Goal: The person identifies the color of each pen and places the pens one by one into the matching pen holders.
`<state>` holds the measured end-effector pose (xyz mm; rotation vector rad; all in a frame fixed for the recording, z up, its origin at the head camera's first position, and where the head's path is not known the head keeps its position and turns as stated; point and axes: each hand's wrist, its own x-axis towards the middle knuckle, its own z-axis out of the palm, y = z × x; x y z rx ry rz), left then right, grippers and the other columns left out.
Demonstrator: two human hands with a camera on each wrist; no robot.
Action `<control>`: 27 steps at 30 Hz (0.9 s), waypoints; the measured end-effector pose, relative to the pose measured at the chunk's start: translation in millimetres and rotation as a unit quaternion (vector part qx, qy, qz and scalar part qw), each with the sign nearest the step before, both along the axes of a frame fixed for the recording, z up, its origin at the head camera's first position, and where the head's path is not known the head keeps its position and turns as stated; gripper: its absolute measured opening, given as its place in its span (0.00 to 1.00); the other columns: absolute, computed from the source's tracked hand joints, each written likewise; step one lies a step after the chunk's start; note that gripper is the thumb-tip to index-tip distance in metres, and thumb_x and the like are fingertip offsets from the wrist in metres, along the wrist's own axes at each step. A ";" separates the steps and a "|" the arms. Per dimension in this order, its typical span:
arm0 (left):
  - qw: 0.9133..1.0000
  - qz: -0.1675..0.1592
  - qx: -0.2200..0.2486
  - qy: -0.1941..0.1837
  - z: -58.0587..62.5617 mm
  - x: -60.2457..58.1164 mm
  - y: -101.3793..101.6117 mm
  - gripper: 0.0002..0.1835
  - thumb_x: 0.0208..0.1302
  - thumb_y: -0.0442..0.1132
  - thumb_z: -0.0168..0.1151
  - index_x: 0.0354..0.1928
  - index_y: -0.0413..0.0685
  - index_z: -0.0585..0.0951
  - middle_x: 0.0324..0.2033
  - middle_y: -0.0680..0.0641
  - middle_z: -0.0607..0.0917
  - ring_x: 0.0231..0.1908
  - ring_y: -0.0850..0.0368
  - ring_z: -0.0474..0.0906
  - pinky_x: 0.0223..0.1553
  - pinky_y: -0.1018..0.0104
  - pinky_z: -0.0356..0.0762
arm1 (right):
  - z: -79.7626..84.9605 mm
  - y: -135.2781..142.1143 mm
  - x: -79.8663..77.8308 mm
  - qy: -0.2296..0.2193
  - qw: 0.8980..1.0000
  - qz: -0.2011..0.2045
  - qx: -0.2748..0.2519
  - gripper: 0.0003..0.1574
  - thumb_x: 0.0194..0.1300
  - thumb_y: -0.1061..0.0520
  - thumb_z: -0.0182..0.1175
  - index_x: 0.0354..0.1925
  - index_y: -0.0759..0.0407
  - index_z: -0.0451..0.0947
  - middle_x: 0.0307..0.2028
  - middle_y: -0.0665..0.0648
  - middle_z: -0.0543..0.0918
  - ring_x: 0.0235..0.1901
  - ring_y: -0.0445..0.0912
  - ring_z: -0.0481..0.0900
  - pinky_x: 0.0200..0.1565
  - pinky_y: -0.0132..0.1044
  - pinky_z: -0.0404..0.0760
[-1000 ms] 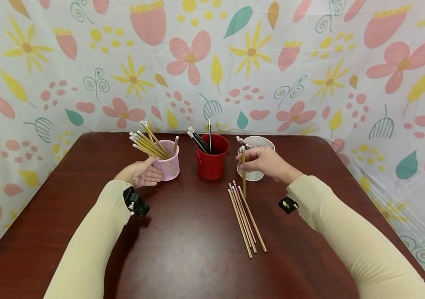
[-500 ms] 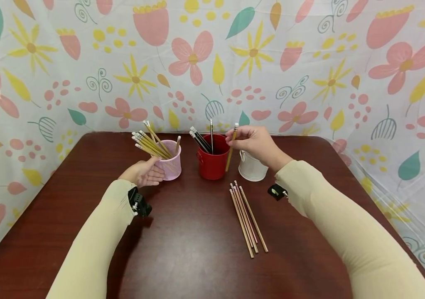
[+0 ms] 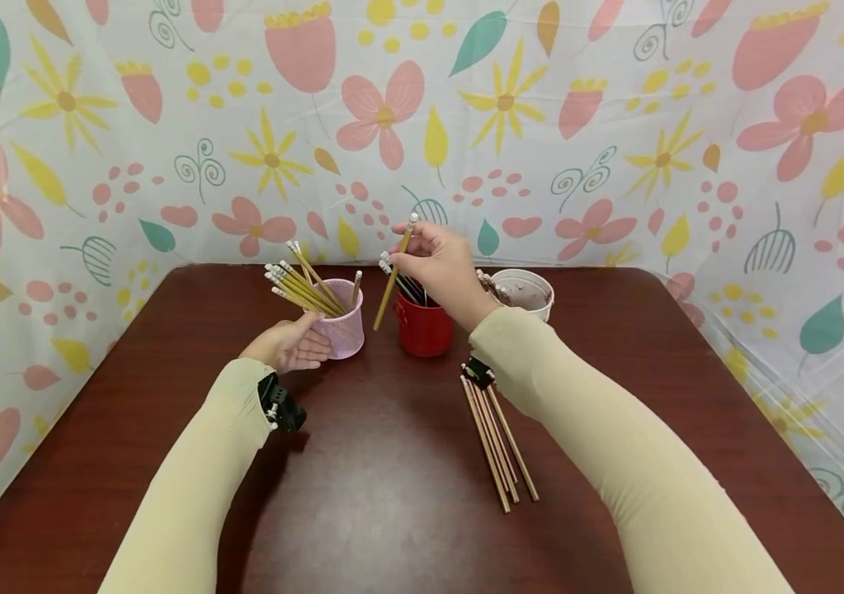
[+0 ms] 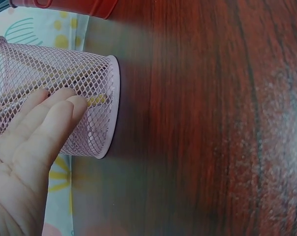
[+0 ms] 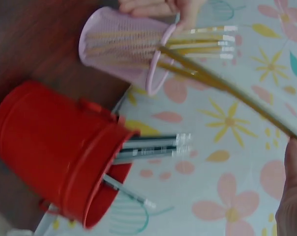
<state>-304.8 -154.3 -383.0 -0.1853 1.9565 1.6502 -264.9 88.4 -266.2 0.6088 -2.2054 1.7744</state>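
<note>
My right hand [image 3: 442, 268] pinches a yellow pencil [image 3: 388, 293] near its white eraser end, in the air in front of the red bucket [image 3: 425, 332]. The pencil slants, its lower end pointing down toward the pink mesh cup [image 3: 346, 332]. In the right wrist view this pencil [image 5: 247, 100] overlaps the cup's mouth. Several yellow pencils [image 3: 301, 289] lean left in the cup, erasers up. My left hand [image 3: 294, 345] rests against the cup's left side with its thumb at the rim. The left wrist view shows its fingers [image 4: 50, 125] straight along the mesh.
Black pencils [image 5: 148, 147] stand in the red bucket. Behind my right forearm is a white bucket [image 3: 543, 301] with pencils leaning in it. Several copper-coloured pencils [image 3: 492, 445] lie on the dark wooden table [image 3: 362, 495], partly under the right wrist. A flowered curtain [image 3: 422, 107] hangs behind.
My right hand has carried the yellow pencil leftward from the white bucket, past the red bucket toward the pink cup, tilting it. The left hand stays at the cup.
</note>
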 end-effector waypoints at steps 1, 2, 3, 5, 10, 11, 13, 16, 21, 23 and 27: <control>1.000 -0.002 -0.001 0.002 -0.8 -0.7 -0.5 0.36 0.73 0.53 0.37 0.63 0.23 0.63 0.55 0.32 0.75 0.50 0.48 0.76 0.51 0.63 0.77 | -0.8 -4.7 -0.6 0.008 1.000 -0.005 -0.012 0.16 0.57 0.73 0.62 0.46 0.74 0.77 0.34 0.68 0.83 0.34 0.47 0.82 0.42 0.31 0.80; 1.000 -0.001 -0.001 0.003 -1.4 -1.4 -0.9 0.36 0.73 0.54 0.37 0.63 0.23 0.63 0.57 0.30 0.73 0.51 0.47 0.76 0.51 0.62 0.77 | -1.8 -9.0 -1.2 0.015 1.000 -0.008 -0.025 0.14 0.57 0.74 0.61 0.45 0.74 0.77 0.33 0.69 0.83 0.34 0.47 0.82 0.41 0.31 0.80; 1.000 -0.003 -0.002 0.005 -2.0 -2.2 -1.4 0.36 0.73 0.54 0.37 0.63 0.22 0.63 0.58 0.30 0.72 0.52 0.47 0.76 0.52 0.62 0.77 | -3.1 -13.0 -1.8 0.020 0.999 -0.010 -0.038 0.13 0.57 0.75 0.61 0.43 0.75 0.77 0.33 0.68 0.83 0.33 0.46 0.82 0.41 0.32 0.81; 1.000 -0.003 -0.003 0.007 -2.9 -3.9 -1.7 0.36 0.72 0.54 0.38 0.62 0.22 0.63 0.59 0.29 0.72 0.51 0.47 0.76 0.52 0.62 0.77 | -6.0 -19.8 -3.1 0.027 0.998 -0.009 -0.061 0.10 0.56 0.76 0.61 0.39 0.76 0.76 0.33 0.70 0.82 0.33 0.45 0.82 0.42 0.33 0.81; 1.000 0.007 0.004 0.002 -3.4 -4.9 -2.4 0.34 0.72 0.54 0.40 0.59 0.23 0.67 0.41 0.38 0.82 0.43 0.52 0.80 0.47 0.63 0.80 | -16.7 -29.6 -6.3 0.017 0.997 -0.011 -0.078 0.06 0.56 0.75 0.62 0.35 0.74 0.76 0.33 0.69 0.82 0.33 0.44 0.81 0.42 0.34 0.81; 1.000 0.011 0.007 0.001 -3.3 -4.5 -2.7 0.34 0.72 0.53 0.40 0.58 0.23 0.68 0.37 0.41 0.82 0.40 0.53 0.80 0.46 0.64 0.80 | -19.7 -31.0 -7.1 0.013 0.997 -0.014 -0.071 0.05 0.57 0.74 0.62 0.34 0.74 0.77 0.33 0.68 0.83 0.33 0.44 0.81 0.42 0.33 0.81; 1.000 0.013 0.013 -0.002 -3.1 -2.9 -2.8 0.34 0.72 0.53 0.40 0.58 0.23 0.67 0.34 0.43 0.81 0.39 0.54 0.80 0.44 0.64 0.80 | -26.0 -33.1 -8.6 -0.001 0.998 -0.024 -0.054 0.04 0.57 0.73 0.63 0.34 0.72 0.78 0.32 0.65 0.84 0.32 0.43 0.81 0.40 0.31 0.80; 1.000 0.016 0.013 -0.004 -3.2 -1.2 -1.4 0.34 0.72 0.52 0.41 0.59 0.22 0.66 0.36 0.42 0.81 0.39 0.54 0.80 0.44 0.65 0.80 | -33.9 -35.8 -11.0 -0.022 0.999 -0.033 -0.024 0.06 0.57 0.71 0.64 0.37 0.71 0.82 0.33 0.64 0.85 0.34 0.43 0.82 0.38 0.29 0.79; 1.000 0.013 0.009 0.001 -3.7 -1.4 0.2 0.36 0.72 0.54 0.42 0.61 0.22 0.65 0.45 0.37 0.79 0.45 0.51 0.78 0.51 0.61 0.77 | -33.6 -37.8 -14.3 -0.032 0.991 -0.083 0.097 0.09 0.58 0.62 0.68 0.38 0.65 0.85 0.35 0.59 0.87 0.40 0.45 0.83 0.40 0.31 0.80; 1.000 0.012 0.005 0.004 -2.9 -1.5 0.3 0.36 0.72 0.54 0.41 0.61 0.23 0.66 0.46 0.37 0.79 0.47 0.50 0.77 0.53 0.60 0.76 | -29.3 -38.5 -16.8 -0.032 0.983 -0.101 0.152 0.09 0.59 0.59 0.68 0.37 0.63 0.86 0.35 0.57 0.87 0.42 0.45 0.83 0.41 0.32 0.80; 1.000 0.017 0.000 0.004 -0.4 -0.7 -0.5 0.35 0.72 0.54 0.41 0.60 0.23 0.67 0.43 0.39 0.80 0.44 0.51 0.78 0.53 0.60 0.76 | -17.1 -43.8 -22.4 -0.024 0.965 -0.091 0.244 0.11 0.61 0.58 0.66 0.41 0.63 0.85 0.38 0.56 0.87 0.43 0.46 0.82 0.42 0.33 0.79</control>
